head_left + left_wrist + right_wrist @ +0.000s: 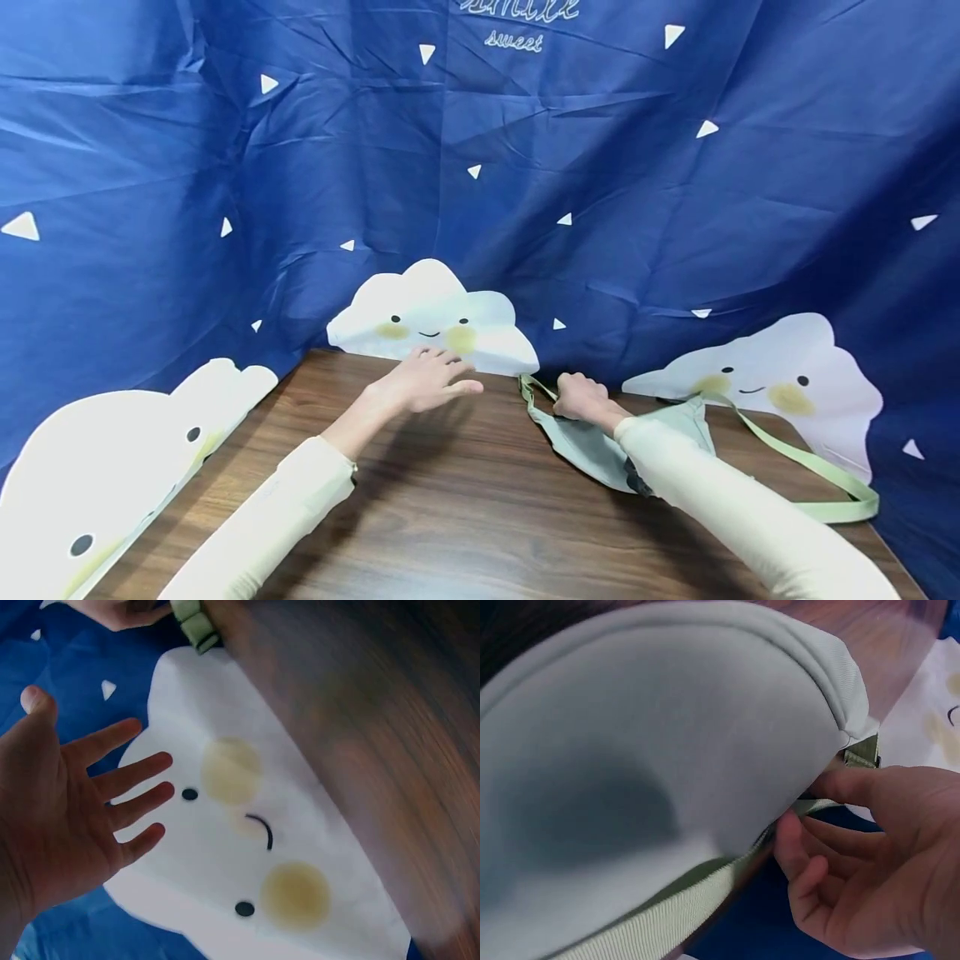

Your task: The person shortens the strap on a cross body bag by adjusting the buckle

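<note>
Right grip (pixel 581 397) holds curved bag (pixel 705 712); strap (pixel 652 922) ribbed

Between the two sleeves (pixel 300 496), the tabletop (pixel 450 517) leaves room to pass; on the right the pale green bag (pixel 588 448) and its looped strap (pixel 836 511) obstruct, and the blue cloth (pixel 525 225) closes the far side.

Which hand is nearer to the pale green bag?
Right. The right hand grips the bag by its edge; the left hand is apart from it, to the left.
</note>
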Demonstrator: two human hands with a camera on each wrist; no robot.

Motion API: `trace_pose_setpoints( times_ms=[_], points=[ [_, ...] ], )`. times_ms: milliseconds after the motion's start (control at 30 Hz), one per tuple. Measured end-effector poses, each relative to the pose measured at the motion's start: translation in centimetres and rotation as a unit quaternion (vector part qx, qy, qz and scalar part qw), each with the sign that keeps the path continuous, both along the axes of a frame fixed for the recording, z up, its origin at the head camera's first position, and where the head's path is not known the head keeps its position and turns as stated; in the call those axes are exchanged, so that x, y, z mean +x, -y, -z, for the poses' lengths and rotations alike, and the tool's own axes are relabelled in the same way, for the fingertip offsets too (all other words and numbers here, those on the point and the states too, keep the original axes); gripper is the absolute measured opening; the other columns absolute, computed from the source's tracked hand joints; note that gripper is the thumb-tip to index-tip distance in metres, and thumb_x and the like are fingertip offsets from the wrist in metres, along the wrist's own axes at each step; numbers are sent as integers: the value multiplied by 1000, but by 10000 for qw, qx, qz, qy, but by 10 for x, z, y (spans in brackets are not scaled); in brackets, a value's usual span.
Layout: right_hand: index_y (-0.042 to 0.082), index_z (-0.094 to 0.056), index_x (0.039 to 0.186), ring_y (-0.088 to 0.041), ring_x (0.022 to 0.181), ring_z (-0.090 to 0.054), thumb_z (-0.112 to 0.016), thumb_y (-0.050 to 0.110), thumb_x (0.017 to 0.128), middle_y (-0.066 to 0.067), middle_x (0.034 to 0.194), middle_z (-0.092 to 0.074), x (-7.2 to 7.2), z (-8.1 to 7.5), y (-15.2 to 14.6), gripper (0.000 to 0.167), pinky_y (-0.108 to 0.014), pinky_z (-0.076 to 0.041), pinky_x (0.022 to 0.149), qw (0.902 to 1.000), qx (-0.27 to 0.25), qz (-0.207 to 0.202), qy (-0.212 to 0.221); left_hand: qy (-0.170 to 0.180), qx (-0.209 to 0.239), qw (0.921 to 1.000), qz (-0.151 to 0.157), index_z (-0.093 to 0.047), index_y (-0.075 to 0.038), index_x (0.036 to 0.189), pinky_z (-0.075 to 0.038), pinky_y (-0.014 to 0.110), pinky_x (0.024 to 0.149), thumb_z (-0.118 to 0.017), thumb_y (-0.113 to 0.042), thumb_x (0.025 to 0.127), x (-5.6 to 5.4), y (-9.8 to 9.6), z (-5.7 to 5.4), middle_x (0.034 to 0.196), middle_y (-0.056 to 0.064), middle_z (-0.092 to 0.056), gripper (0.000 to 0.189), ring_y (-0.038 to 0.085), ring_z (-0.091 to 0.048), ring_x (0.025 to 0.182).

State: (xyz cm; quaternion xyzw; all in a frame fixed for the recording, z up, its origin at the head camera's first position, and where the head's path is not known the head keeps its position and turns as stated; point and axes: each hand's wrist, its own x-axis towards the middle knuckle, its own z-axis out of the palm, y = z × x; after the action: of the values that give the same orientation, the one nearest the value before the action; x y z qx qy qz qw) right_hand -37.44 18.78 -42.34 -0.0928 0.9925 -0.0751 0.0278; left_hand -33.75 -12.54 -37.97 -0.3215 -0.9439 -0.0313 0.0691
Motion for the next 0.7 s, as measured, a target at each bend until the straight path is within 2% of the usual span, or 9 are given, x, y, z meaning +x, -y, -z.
trace_pose_setpoints(
  times_ms=[133,267,400,500,600,700],
  points=[
    [11,-54,70,-29,70,-58,-67,11,85,-9,79,-60,-9,5,-1,20,-46,-47,63,9999,43,127,69,242,-275,9993,-43,-59,-24,143,-26,56,111,-26,-76,98,-8,-16,6,147,5,-53,76,35,-42,139],
    [12,-49,66,-27,69,-55,-61,8,88,-9,78,-58,-15,12,-2,26,-47,-48,63,9996,74,285,27,401,-360,9985,78,-59,-23,143,-26,57,111,-27,-76,98,-11,-28,13,145,4,-55,76,38,-46,135],
    [14,-49,59,-26,66,-56,-60,10,86,-6,71,-56,-12,11,0,30,-48,-49,61,9977,-244,470,-416,623,-384,9972,123,-52,-24,150,-25,59,112,-30,-78,97,-7,-36,16,149,4,-52,79,39,-45,136],
    [15,-53,57,-27,64,-58,-64,16,83,-4,67,-55,-4,-2,2,29,-48,-49,58,9932,-541,440,-931,699,-193,9973,137,-36,-26,159,-25,59,113,-37,-75,97,-2,-40,17,151,7,-50,79,38,-45,137],
    [16,-49,54,-25,60,-57,-66,22,82,0,60,-49,6,-22,7,34,-46,-47,55,9893,-690,316,-1248,582,91,9983,50,-17,-27,164,-28,61,111,-45,-72,97,2,-47,16,149,10,-52,86,35,-48,135],
    [15,-45,54,-23,56,-53,-67,22,83,3,54,-39,17,-45,13,36,-43,-43,51,9845,-773,120,-1570,414,405,9982,-135,-11,-19,165,-35,60,106,-48,-69,97,1,-59,14,146,12,-55,92,31,-52,132]
  ],
)
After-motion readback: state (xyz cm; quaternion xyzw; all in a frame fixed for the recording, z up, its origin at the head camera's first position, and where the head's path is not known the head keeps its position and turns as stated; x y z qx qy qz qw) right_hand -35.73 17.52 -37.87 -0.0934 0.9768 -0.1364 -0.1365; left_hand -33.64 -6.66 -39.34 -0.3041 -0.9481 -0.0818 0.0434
